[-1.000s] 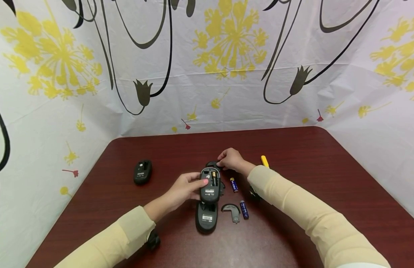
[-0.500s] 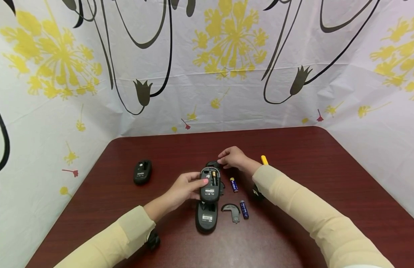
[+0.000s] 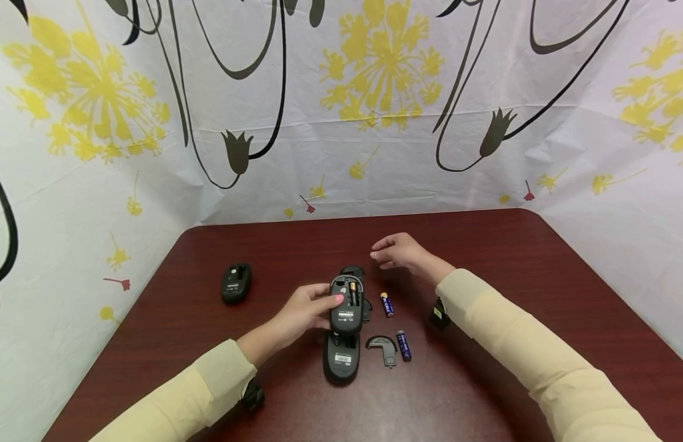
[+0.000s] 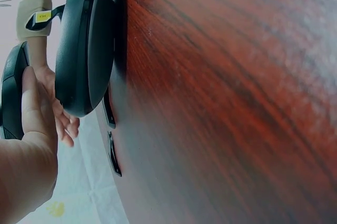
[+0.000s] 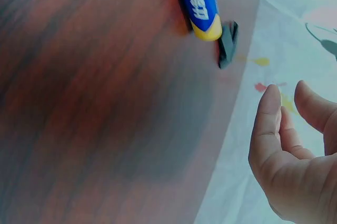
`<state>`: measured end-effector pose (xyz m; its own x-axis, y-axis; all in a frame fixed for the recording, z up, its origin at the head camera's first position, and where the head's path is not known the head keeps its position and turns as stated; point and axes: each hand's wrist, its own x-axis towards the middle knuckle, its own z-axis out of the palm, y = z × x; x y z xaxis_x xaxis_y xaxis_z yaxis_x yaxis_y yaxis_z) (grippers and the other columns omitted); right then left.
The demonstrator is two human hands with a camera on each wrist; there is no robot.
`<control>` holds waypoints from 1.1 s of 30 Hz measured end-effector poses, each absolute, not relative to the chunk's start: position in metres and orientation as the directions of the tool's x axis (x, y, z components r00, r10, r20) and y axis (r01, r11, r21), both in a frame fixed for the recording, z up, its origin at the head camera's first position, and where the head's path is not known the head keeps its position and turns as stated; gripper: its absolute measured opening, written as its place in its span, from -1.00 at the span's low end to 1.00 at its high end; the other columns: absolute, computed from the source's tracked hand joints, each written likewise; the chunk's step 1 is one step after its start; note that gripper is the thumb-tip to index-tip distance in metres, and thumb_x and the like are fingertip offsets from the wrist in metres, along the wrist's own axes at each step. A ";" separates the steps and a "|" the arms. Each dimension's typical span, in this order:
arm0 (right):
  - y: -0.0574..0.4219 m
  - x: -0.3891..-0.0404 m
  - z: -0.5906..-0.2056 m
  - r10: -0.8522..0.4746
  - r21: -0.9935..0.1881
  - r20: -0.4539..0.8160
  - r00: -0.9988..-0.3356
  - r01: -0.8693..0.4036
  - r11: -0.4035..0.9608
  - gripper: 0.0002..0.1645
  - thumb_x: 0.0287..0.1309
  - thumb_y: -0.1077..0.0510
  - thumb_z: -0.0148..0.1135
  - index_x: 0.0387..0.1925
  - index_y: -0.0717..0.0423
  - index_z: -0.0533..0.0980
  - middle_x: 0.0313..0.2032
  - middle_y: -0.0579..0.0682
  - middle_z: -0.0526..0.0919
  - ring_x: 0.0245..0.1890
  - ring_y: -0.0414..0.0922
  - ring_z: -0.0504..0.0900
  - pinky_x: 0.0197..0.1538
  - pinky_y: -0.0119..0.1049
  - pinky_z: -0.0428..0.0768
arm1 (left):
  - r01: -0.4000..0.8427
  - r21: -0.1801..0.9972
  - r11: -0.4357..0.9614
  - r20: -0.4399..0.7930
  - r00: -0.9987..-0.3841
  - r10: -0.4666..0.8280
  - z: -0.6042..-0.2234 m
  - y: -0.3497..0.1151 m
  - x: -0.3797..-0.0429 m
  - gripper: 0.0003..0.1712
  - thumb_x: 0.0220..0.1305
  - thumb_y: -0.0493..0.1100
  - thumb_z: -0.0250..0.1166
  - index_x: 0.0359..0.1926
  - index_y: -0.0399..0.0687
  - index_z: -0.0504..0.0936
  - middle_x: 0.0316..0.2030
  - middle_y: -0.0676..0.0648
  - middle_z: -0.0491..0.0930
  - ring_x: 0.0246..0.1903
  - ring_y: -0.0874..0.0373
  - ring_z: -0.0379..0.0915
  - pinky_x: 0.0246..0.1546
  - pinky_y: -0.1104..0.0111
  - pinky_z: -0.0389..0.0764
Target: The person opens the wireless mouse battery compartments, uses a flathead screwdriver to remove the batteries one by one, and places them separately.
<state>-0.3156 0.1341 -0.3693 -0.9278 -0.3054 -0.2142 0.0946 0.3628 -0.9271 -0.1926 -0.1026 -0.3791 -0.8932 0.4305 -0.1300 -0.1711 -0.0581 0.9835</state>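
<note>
My left hand [image 3: 294, 314] grips a black computer mouse [image 3: 348, 324] with its underside up. The battery bay is uncovered, and one battery [image 3: 353, 291] shows in it. Below it in the head view, a second upturned mouse [image 3: 342, 363] lies on the table. Beyond the held mouse is a dark battery cover [image 3: 353, 270]. My right hand [image 3: 403, 253] is held to the right of that cover, fingers loosely bent and thumb apart, with nothing between them in the right wrist view. A blue battery [image 3: 387, 305] lies nearest this hand.
Another blue battery [image 3: 404, 346] lies beside a grey curved cover [image 3: 382, 350]. Part of a further cover [image 3: 367, 310] peeks out beside the held mouse. A third upturned mouse [image 3: 235, 283] is at the left of the dark red table [image 3: 297, 245]. A printed cloth [image 3: 385, 172] surrounds the table.
My right hand has drawn back from the far dark cover, up and to the right, and its fingers have spread. The yellow object is now hidden behind the right arm. My left hand stays put.
</note>
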 end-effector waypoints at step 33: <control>0.252 -0.315 -0.366 -0.125 -0.911 -0.259 -0.958 0.199 0.362 -0.46 0.09 0.14 0.18 0.06 0.34 0.29 0.03 0.25 0.37 0.02 0.12 0.40 -0.02 -0.11 0.46 | -0.167 0.985 -0.042 -0.132 -0.886 0.445 -0.363 -0.101 -0.184 -0.51 0.18 -0.22 0.16 0.10 -0.37 0.32 -0.16 -0.26 0.50 -0.25 0.00 0.52 -0.29 0.12 0.55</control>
<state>-0.3155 0.2522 -0.3659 -0.9576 -0.1252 -0.2594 0.1994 0.3616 -0.9107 -0.1845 -0.1011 -0.3632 -0.8856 0.4453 -0.1316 -0.1673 -0.0416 0.9850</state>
